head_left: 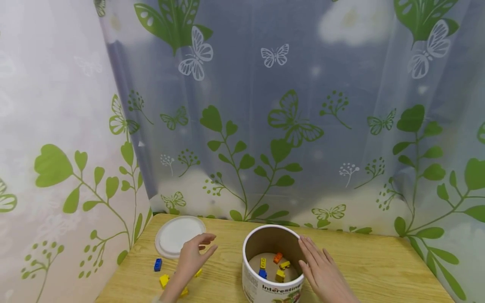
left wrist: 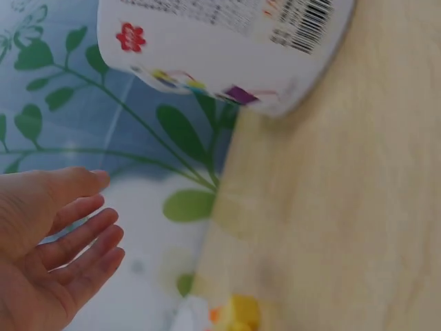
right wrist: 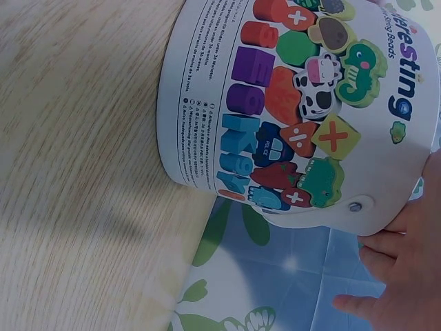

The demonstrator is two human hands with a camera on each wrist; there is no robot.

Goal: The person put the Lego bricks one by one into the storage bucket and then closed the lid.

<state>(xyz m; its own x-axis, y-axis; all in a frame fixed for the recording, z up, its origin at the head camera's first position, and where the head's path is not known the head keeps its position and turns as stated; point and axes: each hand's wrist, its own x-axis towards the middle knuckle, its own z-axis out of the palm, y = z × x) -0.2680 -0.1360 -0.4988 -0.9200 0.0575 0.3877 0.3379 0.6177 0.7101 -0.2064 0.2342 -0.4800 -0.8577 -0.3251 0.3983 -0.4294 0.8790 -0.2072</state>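
A white round bucket [head_left: 251, 286] with printed labels stands on the table. Inside it lie several toy bricks: an orange brick [head_left: 278, 257], a blue brick [head_left: 262, 274] and yellow bricks [head_left: 280, 275]. My right hand [head_left: 322, 269] rests against the bucket's right rim with its fingers extended; the right wrist view shows that hand [right wrist: 406, 262] at the bucket's top edge. To the left of the bucket, my left hand [head_left: 194, 256] hovers above the table, holding nothing. Its fingers are loosely bent, the thumb apart from them, in the left wrist view.
A white round lid [head_left: 178, 236] lies behind my left hand. Around my left forearm are a loose blue brick [head_left: 158, 264] and several yellow bricks [head_left: 164, 280], some partly hidden. A patterned curtain [head_left: 242, 126] hangs along the table's back edge.
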